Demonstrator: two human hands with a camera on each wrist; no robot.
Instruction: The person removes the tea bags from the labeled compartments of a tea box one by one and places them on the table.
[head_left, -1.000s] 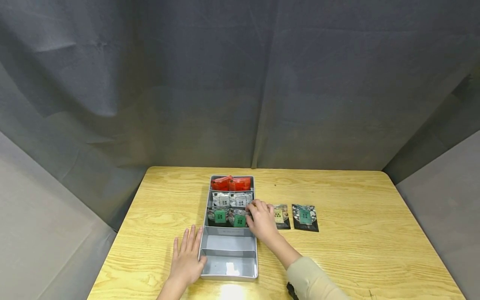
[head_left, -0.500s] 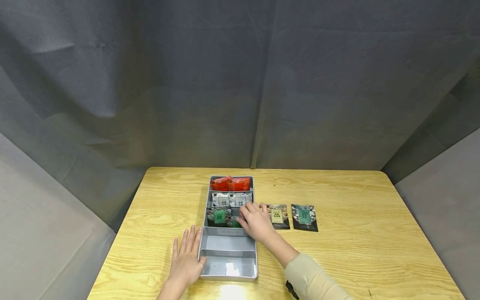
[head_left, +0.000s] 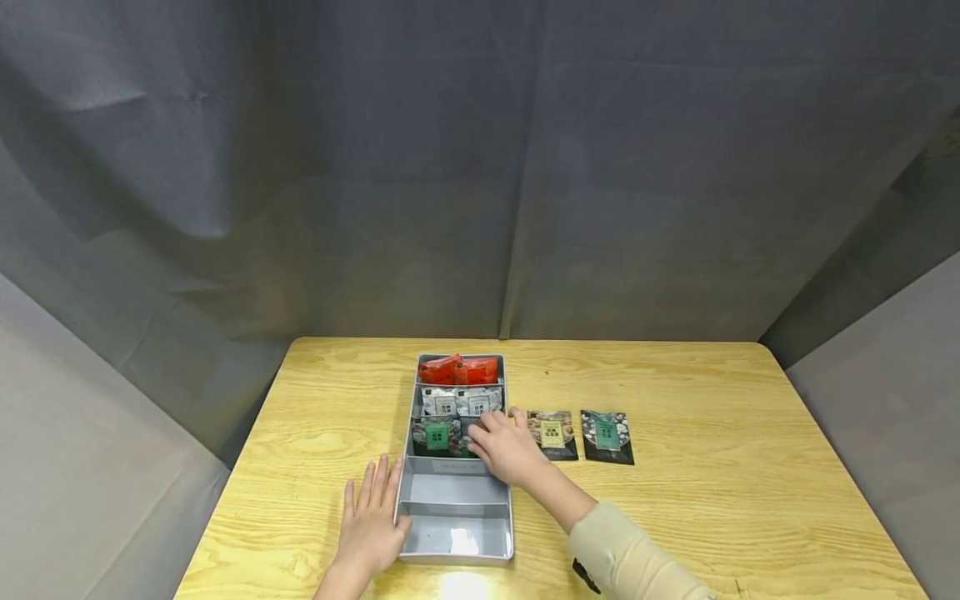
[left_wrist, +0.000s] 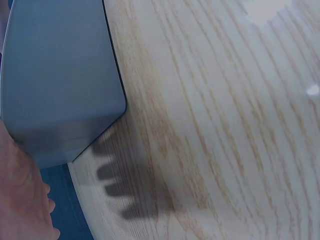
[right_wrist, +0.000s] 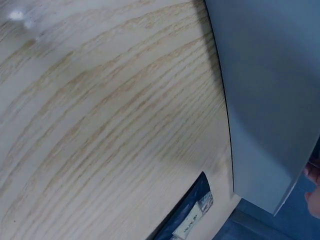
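Note:
A grey divided tray (head_left: 455,490) stands on the table. Its third compartment from the back holds two dark packets with green labels, a left packet (head_left: 437,436) and a right packet (head_left: 467,447) mostly hidden by my right hand (head_left: 512,450). That hand reaches over the tray's right wall, its bent fingers at the right packet; whether they pinch it is hidden. My left hand (head_left: 371,521) rests against the tray's left wall, fingers straight and spread. The left wrist view shows part of that hand (left_wrist: 22,195) beside the tray wall (left_wrist: 60,60).
Red packets (head_left: 459,370) fill the back compartment and white packets (head_left: 461,402) the second. Right of the tray lie a yellow-labelled packet (head_left: 552,434) and a teal-labelled packet (head_left: 607,436), flat on the wooden table (head_left: 712,467). A grey curtain (head_left: 405,208) hangs behind.
My right hand has moved a little left over the right green-labelled packet, covering more of it and uncovering the yellow-labelled packet. The left hand stays against the tray.

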